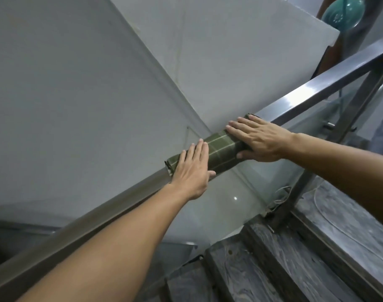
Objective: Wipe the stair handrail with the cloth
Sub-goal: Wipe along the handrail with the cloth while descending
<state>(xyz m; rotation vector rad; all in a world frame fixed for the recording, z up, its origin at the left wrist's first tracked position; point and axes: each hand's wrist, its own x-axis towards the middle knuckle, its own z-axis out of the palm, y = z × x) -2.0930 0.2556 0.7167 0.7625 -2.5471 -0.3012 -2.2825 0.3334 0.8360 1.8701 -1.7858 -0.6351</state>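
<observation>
A square steel handrail runs diagonally from lower left up to the right. A dark green checked cloth is draped over its top and wrapped around its sides. My left hand presses flat on the cloth's lower end, fingers straight, thumb curled under the rail's near side. My right hand lies flat on the cloth's upper end, its thumb hooked under the rail. The rail under the cloth is hidden.
Grey marbled stair treads descend at the lower right. A glass panel hangs below the rail, held by a steel post. A white wall lies beyond the rail. A teal round object shows at top right.
</observation>
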